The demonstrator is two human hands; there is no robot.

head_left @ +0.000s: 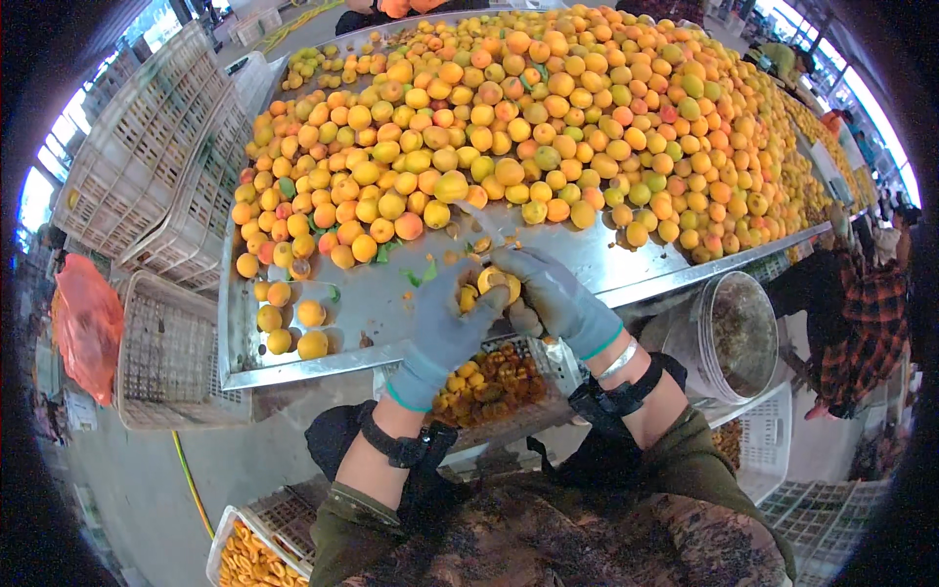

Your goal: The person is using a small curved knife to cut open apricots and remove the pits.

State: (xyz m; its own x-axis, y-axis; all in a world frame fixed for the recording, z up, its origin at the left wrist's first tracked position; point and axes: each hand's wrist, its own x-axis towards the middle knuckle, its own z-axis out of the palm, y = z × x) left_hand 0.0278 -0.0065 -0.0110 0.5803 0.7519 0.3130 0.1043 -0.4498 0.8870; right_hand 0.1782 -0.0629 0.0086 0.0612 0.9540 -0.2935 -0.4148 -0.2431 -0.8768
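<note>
My left hand and my right hand, both in grey-blue gloves with teal cuffs, meet above the front edge of the steel table. Their fingers are closed round an apricot that looks split, with yellow pieces between the two hands; whether a tool is also gripped I cannot tell. A pale elongated object lies just beyond the fingers. A heap of apricots covers much of the table. Below my hands a crate holds yellow and brownish pieces.
Stacked crates, an empty crate and a red bag stand left. A bucket and another person in plaid are right. A crate of cut fruit sits at lower left; a yellow hose lies on the floor.
</note>
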